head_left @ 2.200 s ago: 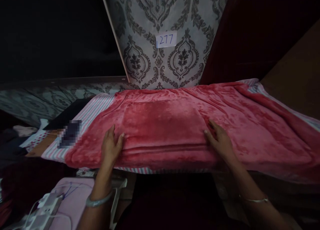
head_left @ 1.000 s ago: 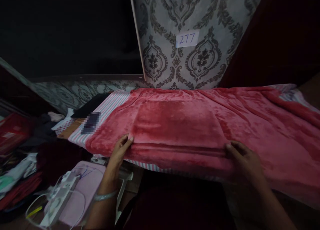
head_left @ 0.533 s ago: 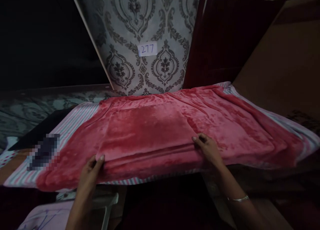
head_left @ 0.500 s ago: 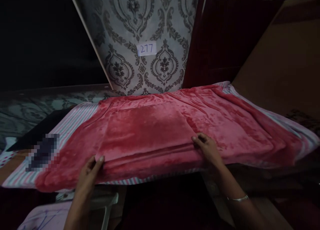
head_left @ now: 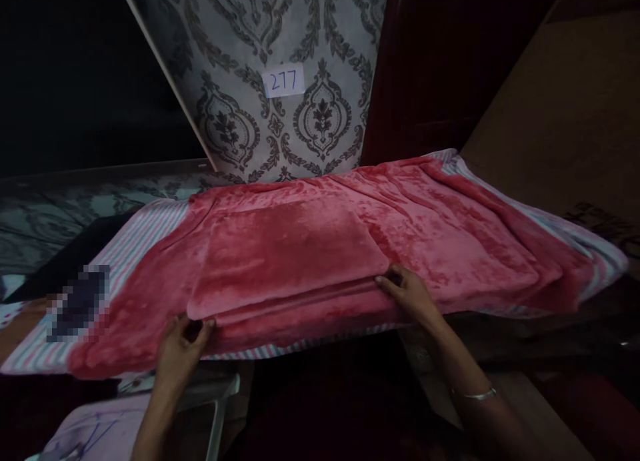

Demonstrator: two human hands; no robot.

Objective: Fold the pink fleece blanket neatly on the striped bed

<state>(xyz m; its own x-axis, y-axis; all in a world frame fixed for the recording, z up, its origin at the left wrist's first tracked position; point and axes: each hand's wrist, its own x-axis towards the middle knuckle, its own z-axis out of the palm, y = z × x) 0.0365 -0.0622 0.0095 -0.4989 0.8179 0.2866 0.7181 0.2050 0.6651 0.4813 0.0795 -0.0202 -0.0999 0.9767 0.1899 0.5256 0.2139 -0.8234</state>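
Observation:
A folded red plush cloth (head_left: 285,247) lies flat in layers on a larger pink-red plush blanket (head_left: 450,241). At its near left corner is my left hand (head_left: 183,347), thumb and index finger spread with a gap between them. The thumb touches a lower layer by the front edge, and the corner itself shows uncovered. My right hand (head_left: 410,294), a silver bangle on its wrist, pinches the near right corner of the folded cloth between thumb and fingers. Beneath the blanket, a striped sheet (head_left: 147,231) shows at both ends and along the front.
A pixelated dark patch (head_left: 80,304) covers something on the sheet at left. Behind stand a patterned wall with a paper marked 277 (head_left: 283,81), a dark screen-like panel (head_left: 90,81) and a brown board (head_left: 565,114). A pale chair (head_left: 217,407) stands below at left.
My left thumb and finger have spread apart at the left corner, which now lies uncovered. My right hand stays at the right corner. The whole view has shifted slightly.

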